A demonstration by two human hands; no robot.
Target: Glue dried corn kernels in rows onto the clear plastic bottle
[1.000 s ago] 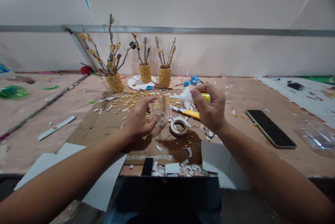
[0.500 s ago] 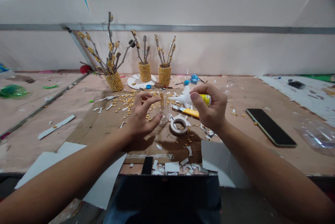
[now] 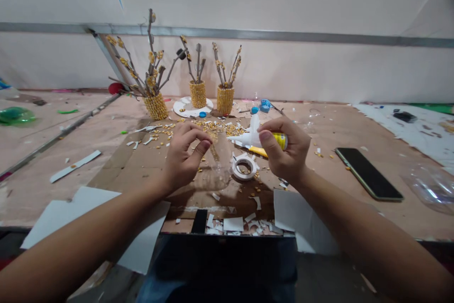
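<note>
My left hand [image 3: 186, 154] pinches the edge of a clear plastic bottle piece [image 3: 220, 170] between thumb and fingers. The piece is see-through and tilted, and a short strip of corn kernels [image 3: 214, 152] runs along it. My right hand [image 3: 288, 149] grips a white glue bottle [image 3: 253, 135] with a yellow label, its nozzle pointing left close to the plastic piece. Whether the tip touches the plastic, I cannot tell. Loose corn kernels [image 3: 232, 129] lie behind. A roll of tape [image 3: 244, 167] and a yellow cutter knife [image 3: 258, 151] lie near my right hand.
At the back stand three kernel-covered pots with twigs [image 3: 155, 107], one on a white disc [image 3: 182, 108]. A phone [image 3: 369, 174] and a clear plastic piece [image 3: 431, 185] lie right. Paper scraps [image 3: 233, 224] litter the front edge; white sheets [image 3: 71, 218] overhang it.
My left fingers have closed from a spread pose onto the plastic piece. The piece has tilted and come nearer to me. The glue bottle stays in my right hand, nearly in place.
</note>
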